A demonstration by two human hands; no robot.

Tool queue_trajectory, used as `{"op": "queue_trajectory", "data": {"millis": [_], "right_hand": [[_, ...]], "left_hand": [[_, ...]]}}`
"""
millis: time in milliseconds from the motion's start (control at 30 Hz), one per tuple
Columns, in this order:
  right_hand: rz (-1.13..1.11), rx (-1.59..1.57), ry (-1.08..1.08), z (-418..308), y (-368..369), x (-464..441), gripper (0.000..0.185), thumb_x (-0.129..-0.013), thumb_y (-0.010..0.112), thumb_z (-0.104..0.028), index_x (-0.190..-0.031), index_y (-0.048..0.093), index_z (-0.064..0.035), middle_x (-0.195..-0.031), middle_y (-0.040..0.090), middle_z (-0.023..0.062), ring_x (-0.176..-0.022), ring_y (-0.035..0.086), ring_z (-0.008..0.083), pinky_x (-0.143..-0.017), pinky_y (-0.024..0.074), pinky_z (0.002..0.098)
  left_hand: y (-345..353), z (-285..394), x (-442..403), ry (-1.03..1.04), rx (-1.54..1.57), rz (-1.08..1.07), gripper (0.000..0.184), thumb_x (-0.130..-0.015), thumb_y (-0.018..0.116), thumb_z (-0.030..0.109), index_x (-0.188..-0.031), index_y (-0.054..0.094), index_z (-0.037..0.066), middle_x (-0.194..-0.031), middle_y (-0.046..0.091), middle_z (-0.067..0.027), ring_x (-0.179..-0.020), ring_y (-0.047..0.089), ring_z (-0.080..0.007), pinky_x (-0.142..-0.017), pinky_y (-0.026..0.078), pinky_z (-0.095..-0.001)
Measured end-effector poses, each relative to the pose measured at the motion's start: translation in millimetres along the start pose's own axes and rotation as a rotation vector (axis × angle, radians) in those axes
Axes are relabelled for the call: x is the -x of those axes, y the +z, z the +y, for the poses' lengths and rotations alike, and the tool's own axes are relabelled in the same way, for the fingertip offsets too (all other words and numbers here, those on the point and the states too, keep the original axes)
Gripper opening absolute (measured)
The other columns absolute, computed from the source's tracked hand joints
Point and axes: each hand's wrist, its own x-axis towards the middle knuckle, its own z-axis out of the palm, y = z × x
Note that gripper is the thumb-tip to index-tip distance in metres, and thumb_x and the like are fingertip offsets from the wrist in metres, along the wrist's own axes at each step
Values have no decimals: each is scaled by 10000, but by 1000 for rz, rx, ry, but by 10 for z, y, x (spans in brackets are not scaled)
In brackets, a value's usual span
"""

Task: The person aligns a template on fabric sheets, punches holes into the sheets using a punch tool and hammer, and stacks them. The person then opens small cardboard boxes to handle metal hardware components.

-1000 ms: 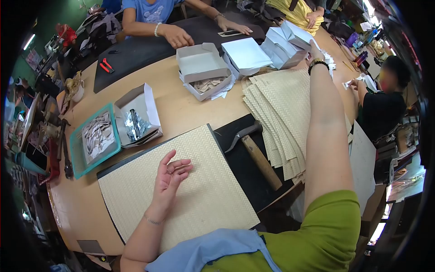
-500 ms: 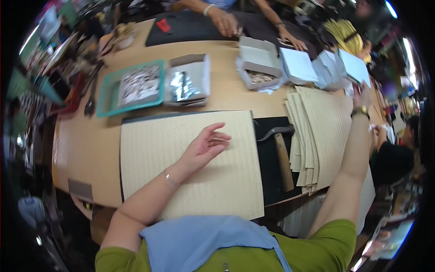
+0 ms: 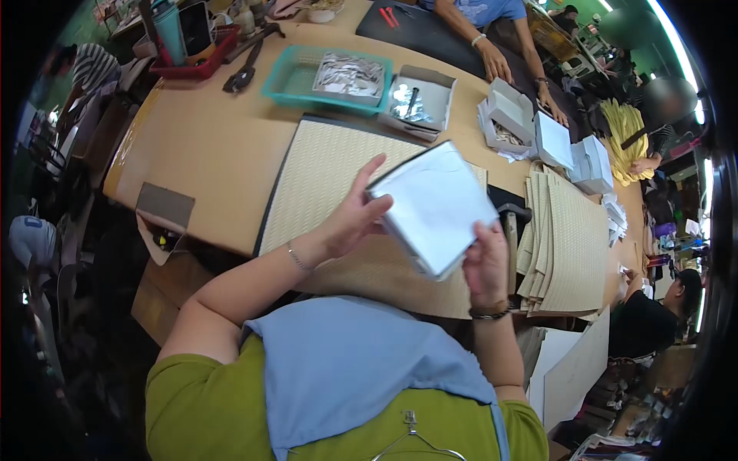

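A white, lidded cardboard box [image 3: 438,203] is tilted above a cream textured sheet [image 3: 327,165] in front of me. My right hand [image 3: 486,265] grips its lower right edge, thumb on the top face. At the box's left corner is my left hand [image 3: 355,211], index finger and thumb spread apart around it; whether they touch the box I cannot tell. Under the cream sheet lies a dark mat [image 3: 271,203]. Right of the sheet, partly hidden behind my right hand, is a wooden-handled tool [image 3: 510,230] with a curved dark metal head.
A stack of cream sheets [image 3: 569,246] lies at the right. Behind are a teal basket [image 3: 288,96], an open box with a foil packet [image 3: 434,81] and several white boxes [image 3: 553,142]. Across the table [image 3: 192,146], another person's hands [image 3: 492,61] rest near a dark mat.
My right hand has come from the far right to the middle, bringing a white box. The left hand's fingers are spread at the box's corner. My view has turned.
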Motion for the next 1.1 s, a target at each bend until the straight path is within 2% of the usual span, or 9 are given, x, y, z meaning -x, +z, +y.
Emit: {"op": "queue_trajectory", "data": {"millis": [67, 167, 267, 367, 533, 800, 900, 1000, 1100], "right_hand": [[-1, -33, 89, 264, 262, 60, 438, -895, 598, -88, -1301, 435, -91, -1099, 558, 36, -886, 583, 97, -616, 493, 217], [-47, 367, 122, 372, 522, 61, 462, -868, 657, -154, -1277, 466, -59, -1157, 550, 91, -1004, 575, 168, -750, 512, 285], [-147, 1247, -548, 490, 443, -141, 462, -819, 718, -196, -1208, 530, -32, -1208, 538, 174, -1090, 556, 278, -906, 474, 383], [-275, 1233, -611, 390, 790, -116, 499, -765, 769, -225, -1168, 565, -14, -1249, 515, 235, -1166, 517, 358, -988, 409, 424], [-406, 1644, -670, 450, 1078, -44, 861, -637, 758, -601, -1257, 533, -47, -1334, 429, 344, -1210, 471, 443, -965, 389, 504], [-557, 1720, -459, 364, 1015, -106, 982, -614, 763, -563, -1382, 424, -52, -1404, 324, 361, -1330, 320, 471, -1005, 295, 628], [-623, 1760, -392, 318, 1008, -112, 1020, -614, 757, -519, -1428, 353, -55, -1433, 264, 368, -1367, 249, 475, -1011, 251, 675], [-602, 1807, -353, 326, 1042, -60, 1037, -607, 751, -491, -1443, 318, -56, -1433, 257, 374, -1368, 242, 483, -1011, 244, 689], [-523, 1874, -392, 402, 1220, 85, 1002, -618, 745, -448, -1438, 320, -59, -1425, 269, 375, -1355, 263, 493, -996, 269, 693]], "left_hand": [[-168, 80, 305, 39, -47, 74, 681, -908, 593, 296, -1469, 236, 151, -1322, 462, -98, -1161, 509, -194, -930, 480, -410], [-485, -57, 518, 75, 45, 169, 618, -912, 605, 198, -1446, 296, 154, -1144, 558, -85, -1059, 536, -142, -905, 486, -348], [-554, -126, 584, 145, 19, 236, 522, -924, 582, 174, -1391, 366, 85, -1090, 563, -66, -982, 537, -107, -891, 443, -265], [-569, -129, 560, 120, -61, 248, 519, -921, 595, 186, -1377, 375, 74, -1062, 565, -61, -968, 525, -99, -858, 441, -254], [-645, -121, 529, 66, -109, 167, 623, -892, 644, 186, -1413, 314, 94, -1145, 525, -89, -1035, 516, -137, -892, 451, -289], [-720, -153, 556, 130, -14, 13, 789, -802, 645, 24, -1462, 221, 110, -1300, 434, -128, -1173, 459, -204, -974, 429, -330], [-721, -100, 599, 79, -71, -24, 842, -753, 594, -25, -1475, 196, 143, -1354, 396, -79, -1243, 423, -204, -1014, 420, -367], [-698, -45, 636, -14, -17, -2, 879, -710, 577, -46, -1478, 195, 142, -1357, 396, -67, -1246, 416, -191, -1019, 411, -341], [-720, -118, 606, 88, -84, 7, 820, -717, 583, -15, -1450, 240, 117, -1233, 462, -99, -1085, 488, -172, -916, 426, -289]]}}
